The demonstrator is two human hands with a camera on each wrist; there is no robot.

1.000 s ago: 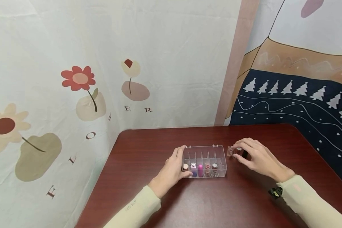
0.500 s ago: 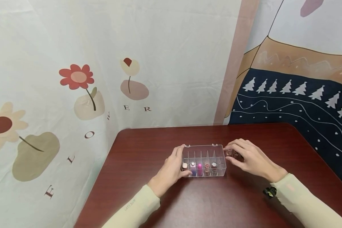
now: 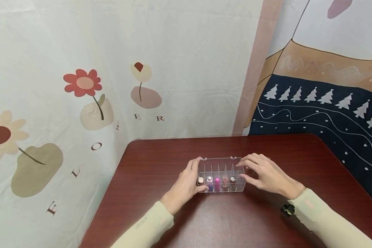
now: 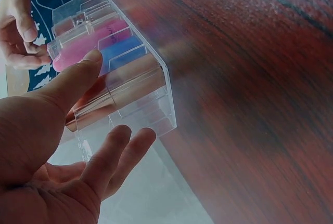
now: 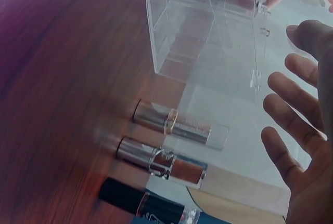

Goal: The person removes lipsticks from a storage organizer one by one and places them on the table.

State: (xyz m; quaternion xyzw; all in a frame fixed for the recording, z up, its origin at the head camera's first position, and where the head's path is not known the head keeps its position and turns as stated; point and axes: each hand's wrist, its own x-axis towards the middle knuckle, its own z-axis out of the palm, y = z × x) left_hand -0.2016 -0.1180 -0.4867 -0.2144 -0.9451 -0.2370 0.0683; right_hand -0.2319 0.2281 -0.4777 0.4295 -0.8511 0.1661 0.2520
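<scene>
Gripping the clear divided box [image 3: 221, 175] at its left end, the left hand [image 3: 184, 184] holds it between thumb and fingers on the worktop [image 3: 161, 162]; only the left wrist view shows most of the rose-gold tube [image 4: 122, 91] in the compartment there. The right hand [image 3: 263, 174], fingers parted and holding nothing, is near the box's other end. Beyond, the right wrist view reveals three tubes [image 5: 161, 161] standing in a row, mostly hidden from the head camera. Farthest is a flower-printed backdrop [image 3: 186, 69].
</scene>
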